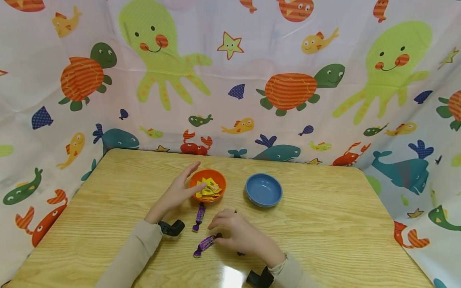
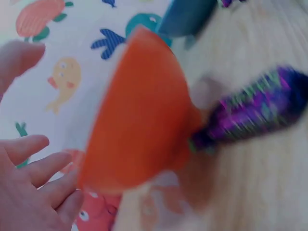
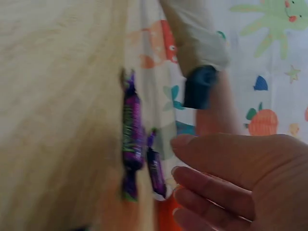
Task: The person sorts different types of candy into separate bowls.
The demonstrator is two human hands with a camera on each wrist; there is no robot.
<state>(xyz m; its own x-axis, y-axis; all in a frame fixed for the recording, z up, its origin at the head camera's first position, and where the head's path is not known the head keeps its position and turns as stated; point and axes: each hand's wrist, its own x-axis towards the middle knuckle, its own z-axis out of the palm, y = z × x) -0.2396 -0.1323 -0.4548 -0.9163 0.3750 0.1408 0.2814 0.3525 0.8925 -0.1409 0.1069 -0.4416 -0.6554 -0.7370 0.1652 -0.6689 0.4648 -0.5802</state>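
Observation:
An orange bowl (image 1: pixel 222 191) holds yellow-wrapped candies (image 1: pixel 208 191). My left hand (image 1: pixel 176 193) is at the bowl's left side, fingers spread and thumb reaching over the rim; nothing shows in its grasp. Just in front of the bowl lies a purple-wrapped candy (image 1: pixel 199 217), large in the left wrist view. A second purple candy (image 1: pixel 206 245) lies nearer me. Above the table beside it hovers my right hand (image 1: pixel 237 234), fingers loosely bent, holding nothing that shows. Under that hand another dark purple wrapper (image 1: pixel 241 253) peeks out, mostly hidden.
A blue bowl (image 1: pixel 264 190) stands right of the orange one on the wooden table (image 1: pixel 324 224). Behind and at both sides hangs a sea-animal curtain (image 1: pixel 230 80). A black wrist camera (image 1: pixel 172 227) sits by the left cuff, another (image 1: pixel 260 277) by the right.

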